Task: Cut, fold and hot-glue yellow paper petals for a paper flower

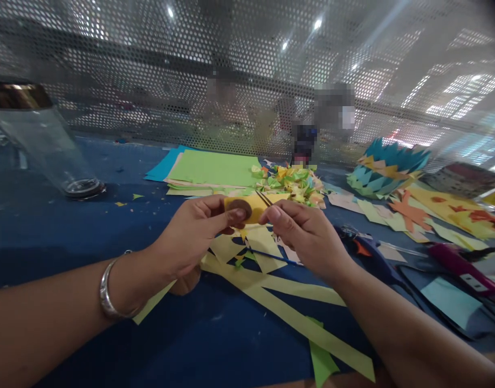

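My left hand (203, 226) is closed on a yellow piece of paper (256, 207), the thumb pressing a brown round disc (238, 209) flat against it. My right hand (302, 229) is pinched around a slim, dark, pointed tool (264, 198) whose tip angles up and left over the paper; its exact kind is hard to make out. Those right fingertips touch or nearly touch the paper's right end. Pale yellow paper strips (288, 304) and cut pieces lie on the blue table (239, 334) below both hands.
Behind my hands are a stack of green sheets (219, 167) and a heap of small folded paper bits (296, 183). A clear jar (57, 140) stands left. At right are a paper crown-like ring (387, 170), a blue glue gun (372, 258), a purple device (461, 267) and cables.
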The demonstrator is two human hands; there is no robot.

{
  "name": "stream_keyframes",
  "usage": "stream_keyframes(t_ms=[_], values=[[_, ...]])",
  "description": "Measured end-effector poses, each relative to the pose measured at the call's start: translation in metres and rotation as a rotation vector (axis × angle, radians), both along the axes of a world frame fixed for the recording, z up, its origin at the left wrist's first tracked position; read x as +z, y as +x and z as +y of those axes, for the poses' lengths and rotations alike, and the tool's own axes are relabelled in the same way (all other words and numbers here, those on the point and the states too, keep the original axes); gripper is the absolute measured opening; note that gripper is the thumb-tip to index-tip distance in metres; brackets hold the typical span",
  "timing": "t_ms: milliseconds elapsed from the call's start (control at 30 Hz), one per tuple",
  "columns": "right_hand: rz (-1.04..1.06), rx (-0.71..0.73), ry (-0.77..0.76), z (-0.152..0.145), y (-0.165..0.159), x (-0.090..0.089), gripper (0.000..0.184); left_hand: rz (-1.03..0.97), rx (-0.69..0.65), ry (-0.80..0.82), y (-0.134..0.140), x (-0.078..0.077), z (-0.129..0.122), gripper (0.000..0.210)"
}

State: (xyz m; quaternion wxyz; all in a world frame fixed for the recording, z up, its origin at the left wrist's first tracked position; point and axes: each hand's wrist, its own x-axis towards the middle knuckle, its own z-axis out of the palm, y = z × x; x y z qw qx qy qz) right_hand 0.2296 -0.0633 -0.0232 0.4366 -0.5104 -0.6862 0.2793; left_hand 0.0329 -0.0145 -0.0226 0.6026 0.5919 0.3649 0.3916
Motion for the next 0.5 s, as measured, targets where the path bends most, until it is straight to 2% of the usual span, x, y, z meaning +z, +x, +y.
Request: stream_keyframes(t_ms=[300, 500], values=[[-0.006, 0.047, -0.137, 0.0035, 0.0021, -0.0034, 0.051, -0.085, -0.038, 0.051, -0.0025, -0.0046, 0.0083, 0.017], [-0.009, 0.067, -0.141, 0.0031, 0.0037, -0.0007, 0.050, -0.067, -0.047, 0.039, -0.0023, -0.0013, 0.0046, 0.017]])
